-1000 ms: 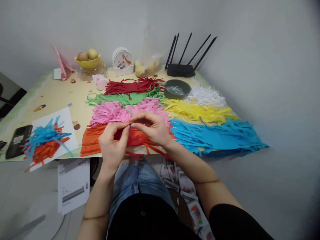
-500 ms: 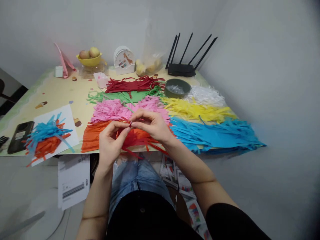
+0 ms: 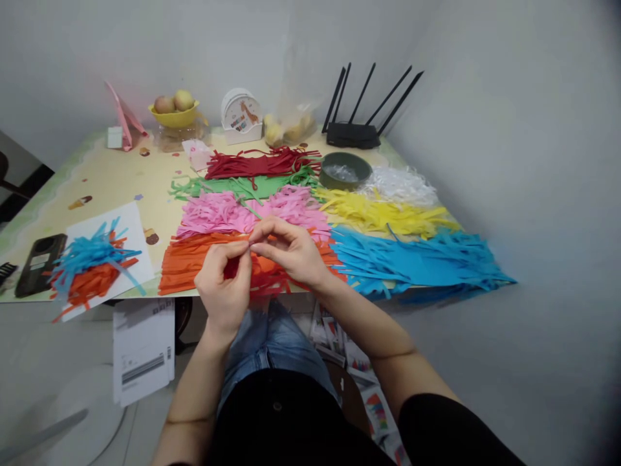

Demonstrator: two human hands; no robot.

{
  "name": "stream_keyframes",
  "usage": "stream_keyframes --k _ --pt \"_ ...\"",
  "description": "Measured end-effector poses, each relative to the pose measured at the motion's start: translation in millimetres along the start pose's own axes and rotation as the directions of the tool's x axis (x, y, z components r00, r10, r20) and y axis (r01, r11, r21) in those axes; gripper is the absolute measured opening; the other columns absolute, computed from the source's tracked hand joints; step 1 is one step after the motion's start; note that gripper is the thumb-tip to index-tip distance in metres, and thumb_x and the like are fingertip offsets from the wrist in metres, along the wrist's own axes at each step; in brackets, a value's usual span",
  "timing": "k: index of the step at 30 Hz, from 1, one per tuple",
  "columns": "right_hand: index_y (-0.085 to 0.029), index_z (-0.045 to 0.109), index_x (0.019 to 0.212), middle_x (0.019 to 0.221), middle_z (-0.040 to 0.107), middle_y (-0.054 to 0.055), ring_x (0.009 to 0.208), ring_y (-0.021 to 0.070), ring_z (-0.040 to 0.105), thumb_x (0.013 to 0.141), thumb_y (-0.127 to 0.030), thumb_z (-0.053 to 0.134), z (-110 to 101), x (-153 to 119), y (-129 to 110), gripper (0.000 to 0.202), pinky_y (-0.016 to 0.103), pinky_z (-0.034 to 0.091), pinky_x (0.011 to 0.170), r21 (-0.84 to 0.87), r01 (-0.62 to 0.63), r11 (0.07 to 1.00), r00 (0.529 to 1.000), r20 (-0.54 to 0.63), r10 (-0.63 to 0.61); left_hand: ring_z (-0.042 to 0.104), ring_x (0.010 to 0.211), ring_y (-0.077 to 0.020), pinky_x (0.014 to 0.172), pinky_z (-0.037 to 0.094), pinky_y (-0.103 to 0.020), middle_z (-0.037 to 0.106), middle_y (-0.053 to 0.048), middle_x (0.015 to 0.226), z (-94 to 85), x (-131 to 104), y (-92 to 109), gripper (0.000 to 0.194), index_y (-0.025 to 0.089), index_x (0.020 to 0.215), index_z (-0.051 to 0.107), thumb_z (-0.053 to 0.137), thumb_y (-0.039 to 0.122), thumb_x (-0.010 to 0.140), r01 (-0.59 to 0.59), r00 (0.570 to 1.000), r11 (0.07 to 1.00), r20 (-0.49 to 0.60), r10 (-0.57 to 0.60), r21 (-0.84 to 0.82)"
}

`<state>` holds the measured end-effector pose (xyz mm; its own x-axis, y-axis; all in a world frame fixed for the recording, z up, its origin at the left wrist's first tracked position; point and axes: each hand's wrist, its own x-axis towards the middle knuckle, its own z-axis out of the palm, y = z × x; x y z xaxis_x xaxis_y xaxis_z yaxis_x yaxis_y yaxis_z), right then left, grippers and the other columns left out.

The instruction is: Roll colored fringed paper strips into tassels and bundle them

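My left hand (image 3: 224, 279) and my right hand (image 3: 294, 254) meet fingertip to fingertip above the near table edge. Both are closed in a pinch on a strip of red fringed paper (image 3: 266, 283), whose strands hang below the fingers; the pinched part is mostly hidden. Under them lies orange fringed paper (image 3: 187, 262). Pink fringed paper (image 3: 211, 213) is just beyond, then green (image 3: 264, 188) and dark red fringed paper (image 3: 257, 164). Blue fringed paper (image 3: 417, 259) spreads right of my right hand, with yellow fringed paper (image 3: 388, 215) behind it.
A dark green bowl (image 3: 345, 171) holds clear plastic pieces beside white fringed paper (image 3: 402, 186). Behind stand a black router (image 3: 353, 134) and a yellow fruit bowl (image 3: 174, 119). At left, blue and orange tassels (image 3: 97, 259) lie on white paper near a phone (image 3: 41, 265).
My fingertips have drawn closer together, and my left hand has turned more upright. The red strands that spread out sideways now hang more bunched beneath the hands.
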<state>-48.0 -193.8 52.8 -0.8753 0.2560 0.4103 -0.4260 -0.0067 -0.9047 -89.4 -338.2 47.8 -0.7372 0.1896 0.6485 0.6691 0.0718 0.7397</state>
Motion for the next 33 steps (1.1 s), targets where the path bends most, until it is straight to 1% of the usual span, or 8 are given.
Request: stream_keyframes --k 7,10,13,15,20,23,27,33 --pt "-0.019 0.07 0.082 0.082 0.067 0.0 0.08 0.0124 0.062 0.081 -0.044 0.081 0 -1 1 0.028 0.027 0.051 0.077 -0.018 -0.001 1.0 0.999 -0.052 0.0 0.075 0.082 -0.0153 0.081 0.059 -0.025 0.08 -0.002 0.087 -3.6 6 -5 0.01 0.022 0.087 0.081 0.078 0.016 0.08 0.3 0.95 0.899 0.187 -0.251 -0.319" --pt "-0.018 0.072 0.083 0.083 0.069 0.001 0.077 0.0123 0.062 0.082 -0.04 0.081 -2 0 -2 0.024 0.026 0.051 0.072 -0.1 -0.027 0.995 1.0 0.013 0.028 0.074 0.076 -0.0128 0.075 0.059 -0.021 0.078 0.0 0.08 -1.8 5 -6 0.008 0.022 0.082 0.08 0.08 0.015 0.078 0.329 0.944 0.88 0.114 -0.309 -0.342" --pt "-0.019 0.075 0.085 0.086 0.071 0.001 0.078 0.0119 0.063 0.084 -0.029 0.079 -7 3 -8 0.011 0.026 0.05 0.072 -0.208 0.035 0.977 0.996 0.084 -0.017 0.073 0.07 -0.0114 0.07 0.057 -0.019 0.076 0.001 0.076 0.1 3 -9 0.009 0.02 0.079 0.077 0.083 0.016 0.074 0.361 0.93 0.862 0.066 -0.362 -0.357" --pt "-0.019 0.077 0.085 0.086 0.073 0.002 0.08 0.0124 0.064 0.086 -0.026 0.076 -11 6 -13 0.007 0.026 0.051 0.075 -0.277 0.09 0.957 0.992 0.111 -0.061 0.072 0.07 -0.0112 0.07 0.057 -0.019 0.076 0.0 0.076 -0.9 3 -12 0.01 0.019 0.079 0.076 0.084 0.019 0.074 0.396 0.916 0.834 0.095 -0.391 -0.385" --pt "-0.019 0.077 0.083 0.085 0.074 0.003 0.08 0.0139 0.065 0.09 -0.024 0.071 -13 15 -22 0.01 0.028 0.051 0.075 -0.431 0.159 0.888 0.98 0.177 -0.09 0.074 0.082 -0.0142 0.077 0.058 -0.021 0.078 -0.003 0.086 -6.3 11 -22 0.024 0.021 0.088 0.076 0.089 0.031 0.071 0.491 0.87 0.728 0.317 -0.378 -0.478" --pt "-0.017 0.076 0.081 0.082 0.073 0.003 0.079 0.0135 0.064 0.089 -0.02 0.069 -11 21 -25 0.011 0.028 0.05 0.075 -0.488 0.211 0.847 0.968 0.226 -0.111 0.073 0.081 -0.0115 0.078 0.056 -0.019 0.077 -0.001 0.085 -5.0 13 -27 0.022 0.021 0.086 0.076 0.088 0.031 0.072 0.462 0.887 0.736 0.263 -0.38 -0.495" --pt "-0.017 0.076 0.077 0.077 0.069 0.002 0.073 0.0126 0.06 0.088 -0.022 0.069 -9 31 -31 0.014 0.027 0.047 0.068 -0.518 0.172 0.838 0.98 0.176 -0.093 0.073 0.072 -0.0115 0.07 0.054 -0.019 0.077 -0.002 0.077 -0.9 14 -32 0.024 0.019 0.079 0.072 0.088 0.034 0.07 0.505 0.859 0.686 0.227 -0.459 -0.524" --pt "-0.018 0.072 0.072 0.072 0.064 0.001 0.067 0.012 0.055 0.084 -0.028 0.07 -4 45 -24 0.016 0.026 0.044 0.062 -0.43 0.091 0.898 0.994 0.092 -0.057 0.07 0.061 -0.014 0.061 0.053 -0.023 0.074 -0.001 0.068 2.6 13 -36 0.04 0.019 0.072 0.06 0.09 0.043 0.06 0.602 0.787 0.594 0.268 -0.556 -0.534"
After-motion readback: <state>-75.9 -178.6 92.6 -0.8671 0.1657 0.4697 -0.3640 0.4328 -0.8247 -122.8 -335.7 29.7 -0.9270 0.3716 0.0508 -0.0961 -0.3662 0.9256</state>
